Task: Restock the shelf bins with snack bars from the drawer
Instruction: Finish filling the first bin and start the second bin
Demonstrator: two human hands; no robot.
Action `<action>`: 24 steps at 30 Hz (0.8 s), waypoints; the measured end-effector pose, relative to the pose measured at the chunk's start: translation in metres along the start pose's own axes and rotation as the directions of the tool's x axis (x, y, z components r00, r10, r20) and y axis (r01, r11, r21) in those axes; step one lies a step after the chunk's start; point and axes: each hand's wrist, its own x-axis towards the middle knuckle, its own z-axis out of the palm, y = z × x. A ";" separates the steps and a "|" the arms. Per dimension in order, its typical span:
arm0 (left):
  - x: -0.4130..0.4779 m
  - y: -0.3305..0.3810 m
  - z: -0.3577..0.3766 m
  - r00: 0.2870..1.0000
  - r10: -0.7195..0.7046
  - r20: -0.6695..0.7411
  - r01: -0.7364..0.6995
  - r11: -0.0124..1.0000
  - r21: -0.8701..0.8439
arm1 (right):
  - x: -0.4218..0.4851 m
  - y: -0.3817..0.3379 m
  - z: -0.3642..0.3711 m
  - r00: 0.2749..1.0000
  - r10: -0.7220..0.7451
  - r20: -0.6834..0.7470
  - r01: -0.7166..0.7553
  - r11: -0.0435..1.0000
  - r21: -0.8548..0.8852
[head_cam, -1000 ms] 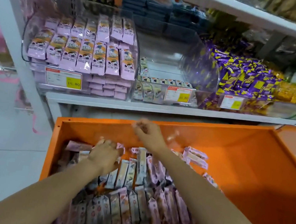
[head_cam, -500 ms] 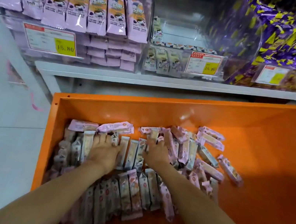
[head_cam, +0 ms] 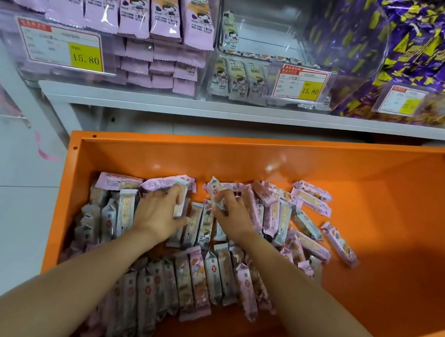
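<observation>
Gathering pastel-wrapped snack bars (head_cam: 197, 281) from the orange metal drawer (head_cam: 377, 251), left hand (head_cam: 159, 212) and right hand (head_cam: 233, 213) each clutch some; stacking them aligned should help.

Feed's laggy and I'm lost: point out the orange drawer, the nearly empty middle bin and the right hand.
orange drawer (head_cam: 383, 211): head view, bare orange inside, towards its right.
middle bin (head_cam: 265, 39): head view, bare clear floor inside.
right hand (head_cam: 232, 218): head view, back of the hand.
</observation>
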 end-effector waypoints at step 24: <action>-0.019 0.030 -0.044 0.929 -0.235 0.286 0.318 0.115 -0.941 | -0.042 -0.046 -0.026 0.958 -0.183 -0.221 0.238 0.938 0.254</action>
